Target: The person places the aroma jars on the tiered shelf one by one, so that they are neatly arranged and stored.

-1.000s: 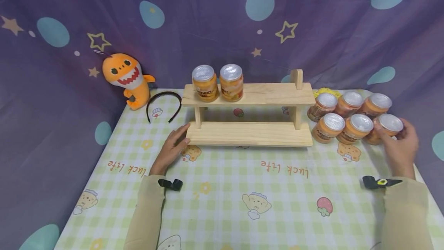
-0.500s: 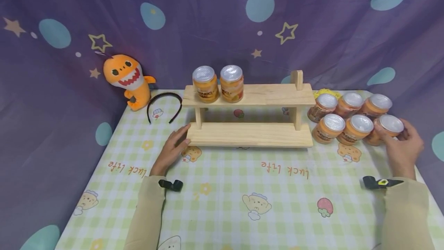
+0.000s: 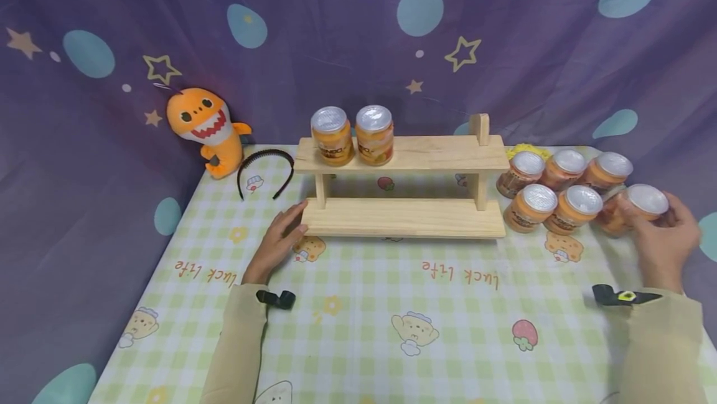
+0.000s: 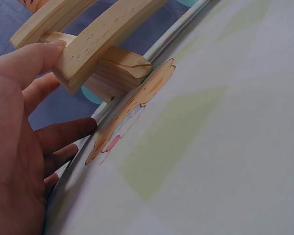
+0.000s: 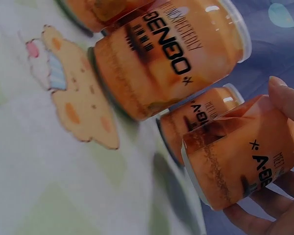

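My right hand (image 3: 668,236) grips an orange jar (image 3: 644,205) with a silver lid, thumb on one side and fingers on the other. In the right wrist view the jar (image 5: 240,156) is held off the tablecloth, with a shadow below it. Beside it several similar jars (image 3: 531,206) stand in two rows. At the left end of a two-tier wooden shelf (image 3: 403,217) is my left hand (image 3: 276,242). Its thumb touches the lower board in the left wrist view, while the other fingers extend loosely beside it. Two jars (image 3: 332,136) stand on the top board's left part.
Behind the shelf's left end lies a black headband (image 3: 266,154), with an orange plush shark (image 3: 210,130) farther left. Something yellow (image 3: 528,150) shows behind the jars. A small wooden upright (image 3: 480,128) rises from the shelf's top right. A purple curtain (image 3: 347,68) hangs behind.
My right hand has moved right with the jar, which has parted from its neighbour in the front row. The left hand and the shelf have stayed put.
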`<state>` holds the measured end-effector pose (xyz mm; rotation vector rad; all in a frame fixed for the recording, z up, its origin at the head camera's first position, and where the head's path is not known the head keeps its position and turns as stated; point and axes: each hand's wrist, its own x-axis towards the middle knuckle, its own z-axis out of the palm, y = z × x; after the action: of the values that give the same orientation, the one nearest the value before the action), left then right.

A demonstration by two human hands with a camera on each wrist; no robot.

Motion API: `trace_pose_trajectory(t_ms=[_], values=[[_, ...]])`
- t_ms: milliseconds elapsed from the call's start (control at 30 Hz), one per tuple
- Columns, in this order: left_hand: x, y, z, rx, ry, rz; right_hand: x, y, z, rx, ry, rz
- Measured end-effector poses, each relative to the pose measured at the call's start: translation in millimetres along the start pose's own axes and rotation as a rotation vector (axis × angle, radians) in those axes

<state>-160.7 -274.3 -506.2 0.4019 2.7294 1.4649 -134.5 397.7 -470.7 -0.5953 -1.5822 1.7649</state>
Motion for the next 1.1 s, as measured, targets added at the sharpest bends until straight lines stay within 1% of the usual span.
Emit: trace_pose_trajectory(t_ms=[67, 167, 267, 400, 533, 567, 633, 700, 800, 900, 967, 1100], values=[[-0.2, -0.2, 0.0, 0.005, 0.0, -0.003, 0.2, -4, 0, 0.007, 0.008, -0.007], [-0.4, -0.1, 0.2, 0.004, 0.002, -0.009, -0.6, -11, 2, 0.017, 0.017, -0.039], [-0.5, 0.3, 0.4, 0.0, 0.004, -0.01, -1.6, -20, 4, 0.024, 0.027, -0.048], [-0.9, 1.4, 0.3, -0.002, 0.003, -0.017, -4.1, -32, 7, 0.025, 0.034, 0.009], [-0.9, 1.6, -0.3, 0.001, 0.002, -0.022, -4.1, -42, 10, 0.038, 0.033, 0.025], [-0.8, 1.8, -0.6, 0.002, 0.0, -0.023, -3.9, -45, 11, 0.04, 0.033, 0.017], [-0.8, 1.9, -0.8, 0.004, -0.002, -0.023, -3.6, -49, 13, 0.026, 0.031, 0.019], [-0.7, 2.1, -1.1, 0.005, -0.006, -0.022, -4.1, -55, 15, -0.027, 0.025, 0.026], [-0.6, 2.5, -1.1, 0.006, -0.005, -0.021, -6.2, -66, 19, -0.136, 0.014, 0.033], [-0.4, 3.3, -0.9, 0.007, -0.004, -0.018, -8.4, -77, 24, -0.171, 0.006, 0.041], [-0.3, 3.4, -0.6, 0.003, -0.002, -0.016, -10.2, -83, 27, -0.14, -0.006, 0.048], [-0.4, 3.3, -0.1, -0.002, -0.004, -0.013, -13.9, -92, 33, -0.078, -0.033, 0.037]])
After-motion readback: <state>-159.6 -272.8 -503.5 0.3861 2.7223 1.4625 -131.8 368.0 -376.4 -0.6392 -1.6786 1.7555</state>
